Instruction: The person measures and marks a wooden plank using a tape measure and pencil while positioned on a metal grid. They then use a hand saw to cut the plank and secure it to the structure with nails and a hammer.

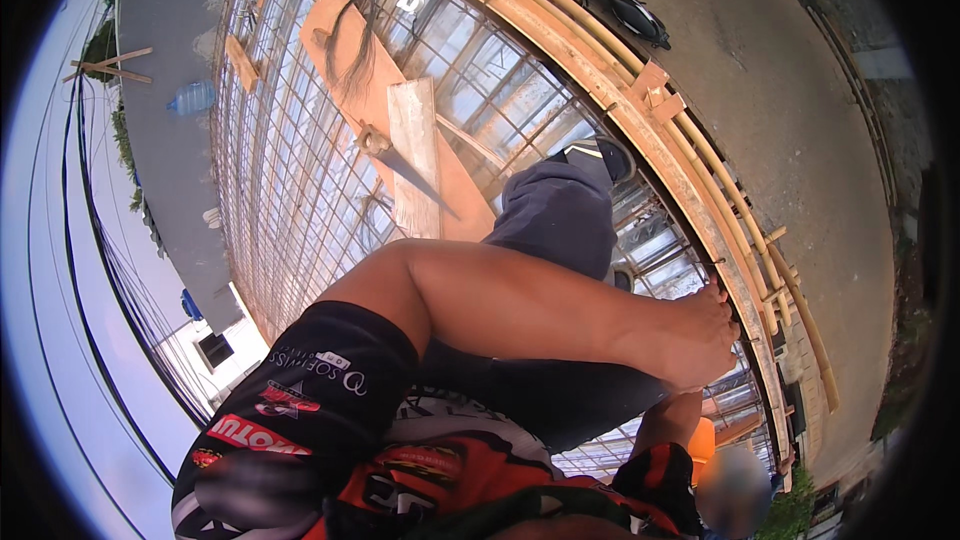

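My left hand (705,335) is at the long timber edge board (655,155) on the right, at the end of my bare forearm. Its fingers are curled together near the board's inner side; what they grip, if anything, is hidden. My right forearm (672,422) rises from a black and red sleeve just below, and the right hand's fingers are hidden behind the left hand and wrist. A rebar grid (290,180) spreads under and beyond my arms. My trousered leg (560,210) and dark shoe (600,160) rest over it.
A handsaw (415,172) lies across a pale plank (412,110) on an orange-brown board (330,25), with dark tie wires (355,60) beside it. Bamboo poles (700,175) run outside the edge. A motorcycle (625,10) stands below. At lower right is a blurred person (735,490).
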Tool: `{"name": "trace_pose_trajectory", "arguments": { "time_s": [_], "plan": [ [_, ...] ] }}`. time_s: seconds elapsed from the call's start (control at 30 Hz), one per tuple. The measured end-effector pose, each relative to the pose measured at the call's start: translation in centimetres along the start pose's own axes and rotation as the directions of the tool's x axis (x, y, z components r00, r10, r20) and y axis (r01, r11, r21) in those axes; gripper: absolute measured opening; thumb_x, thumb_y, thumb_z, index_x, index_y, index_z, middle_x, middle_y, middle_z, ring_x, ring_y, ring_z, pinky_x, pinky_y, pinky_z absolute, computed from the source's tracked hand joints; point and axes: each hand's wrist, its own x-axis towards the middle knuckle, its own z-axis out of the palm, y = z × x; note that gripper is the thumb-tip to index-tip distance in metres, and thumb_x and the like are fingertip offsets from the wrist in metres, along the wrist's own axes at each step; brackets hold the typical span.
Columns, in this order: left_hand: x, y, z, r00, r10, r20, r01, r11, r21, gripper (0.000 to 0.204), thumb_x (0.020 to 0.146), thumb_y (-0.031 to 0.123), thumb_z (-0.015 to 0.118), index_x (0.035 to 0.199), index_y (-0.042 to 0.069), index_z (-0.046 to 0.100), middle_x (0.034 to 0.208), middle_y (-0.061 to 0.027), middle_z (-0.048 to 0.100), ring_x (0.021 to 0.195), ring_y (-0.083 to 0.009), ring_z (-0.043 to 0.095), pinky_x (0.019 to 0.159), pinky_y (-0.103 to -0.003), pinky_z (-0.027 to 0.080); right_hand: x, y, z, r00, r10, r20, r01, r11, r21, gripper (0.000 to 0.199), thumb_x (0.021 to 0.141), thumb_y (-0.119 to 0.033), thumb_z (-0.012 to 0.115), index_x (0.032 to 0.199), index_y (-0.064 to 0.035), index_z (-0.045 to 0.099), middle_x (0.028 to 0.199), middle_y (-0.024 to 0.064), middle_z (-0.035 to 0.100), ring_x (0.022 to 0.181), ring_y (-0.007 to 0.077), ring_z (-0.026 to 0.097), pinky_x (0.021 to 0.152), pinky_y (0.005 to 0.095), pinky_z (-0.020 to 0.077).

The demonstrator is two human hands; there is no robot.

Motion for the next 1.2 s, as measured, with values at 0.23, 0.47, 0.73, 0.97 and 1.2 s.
{"name": "trace_pose_trajectory", "arguments": {
  "time_s": [0.23, 0.47, 0.73, 0.97, 1.2],
  "plan": [
    [-4.3, -1.0, -11.3, 0.974, 0.108, -0.197, -0.088, 0.99, 0.108, 0.048, 0.099, 0.035, 0.073, 0.132, 0.0, 0.072, 0.118, -0.0113, 0.07, 0.117, -0.0293, 0.069, 0.106, -0.054, 0.049, 1.2, -4.4, 2.1, 0.997, -0.035, 0.066, 0.055, 0.946, -0.32, 0.058, 0.1, -0.014, 0.072, 0.155, -0.0075, 0.055, 0.146, 0.0105, 0.068, 0.105, 0.0255, 0.07, 0.094, 0.0459, 0.0573],
    [-18.8, -20.2, -6.5, 0.254, -0.366, -0.895, 0.508, 0.838, -0.199, 0.039, 0.102, 0.033, 0.077, 0.127, 0.004, 0.073, 0.115, -0.0138, 0.076, 0.103, -0.0315, 0.075, 0.088, -0.043, 0.06, 3.9, -6.2, 4.4, 0.979, -0.054, 0.196, 0.155, 0.82, -0.551, 0.057, 0.1, -0.016, 0.072, 0.154, -0.0067, 0.057, 0.145, 0.0109, 0.069, 0.106, 0.0257, 0.07, 0.095, 0.0454, 0.057],
    [-43.5, -33.5, 24.1, -0.448, -0.839, -0.31, 0.813, -0.237, -0.532, 0.057, 0.096, 0.05, 0.079, 0.13, 0.008, 0.061, 0.118, -0.0156, 0.074, 0.114, -0.036, 0.074, 0.094, -0.05, 0.058, 4.5, -3.8, 5.4, 0.95, -0.107, 0.293, 0.275, 0.729, -0.626, 0.055, 0.1, -0.017, 0.073, 0.151, -0.0058, 0.059, 0.143, 0.0114, 0.07, 0.108, 0.026, 0.071, 0.096, 0.0448, 0.0567],
    [-39.9, -35.3, 22.9, -0.163, -0.823, -0.544, 0.841, 0.172, -0.512, 0.056, 0.098, 0.048, 0.077, 0.134, 0.008, 0.06, 0.12, -0.0161, 0.074, 0.115, -0.0366, 0.074, 0.095, -0.05, 0.058, 2.9, -3.9, 3.6, 0.87, -0.288, 0.401, 0.493, 0.483, -0.724, 0.053, 0.099, -0.018, 0.073, 0.15, -0.005, 0.061, 0.141, 0.0118, 0.071, 0.109, 0.0263, 0.071, 0.096, 0.0443, 0.0563],
    [-32.2, -35.5, 18.0, 0.118, -0.773, -0.624, 0.844, 0.409, -0.347, 0.056, 0.1, 0.046, 0.075, 0.138, 0.008, 0.058, 0.121, -0.0166, 0.074, 0.116, -0.0373, 0.074, 0.096, -0.049, 0.058, 0.6, 2.7, -2.2, 0.854, -0.435, 0.286, 0.507, 0.57, -0.646, 0.052, 0.099, -0.019, 0.073, 0.148, -0.0042, 0.062, 0.139, 0.0123, 0.072, 0.11, 0.0265, 0.071, 0.097, 0.0437, 0.056]
  ]
}}
